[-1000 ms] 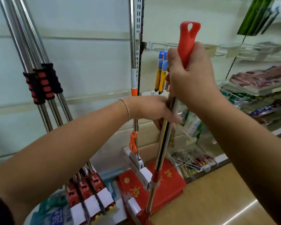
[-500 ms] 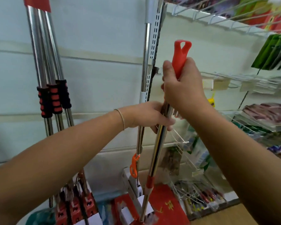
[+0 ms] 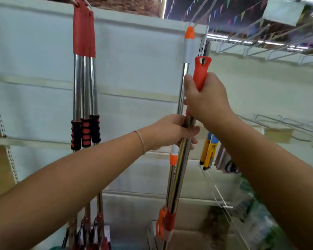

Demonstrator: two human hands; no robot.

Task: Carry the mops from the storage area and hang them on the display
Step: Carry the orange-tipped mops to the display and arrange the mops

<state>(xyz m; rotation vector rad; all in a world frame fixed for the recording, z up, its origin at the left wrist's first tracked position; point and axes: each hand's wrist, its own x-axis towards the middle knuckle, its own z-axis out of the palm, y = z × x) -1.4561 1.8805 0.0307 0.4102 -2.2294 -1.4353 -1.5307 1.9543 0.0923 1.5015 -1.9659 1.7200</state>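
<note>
Before us stands the white display panel (image 3: 134, 69), its top edge carrying the hooks that the coming move turns on. We hold one mop (image 3: 181, 170) nearly upright in front of it, long axis running from the floor end low in the picture to the red handle (image 3: 200, 76) at the top, tilted a little to the right. The handle's hanging loop sits below the panel's top edge and just right of the hanging orange-capped mop (image 3: 188, 44), so we judge the lift must go further up and toward the panel before the loop can catch a hook.

Our right hand (image 3: 206, 100) is the higher and nearer to that loop, fingers wrapped round the red handle. Our left hand (image 3: 172, 130) is clamped on the steel shaft just beneath it, the two hands almost touching.

By count: one mop in our hands, one orange-capped mop hung beside it, and a cluster of red-topped mops (image 3: 84, 83) hung well to the left, three as far as we can tell, since their shafts overlap.
</note>
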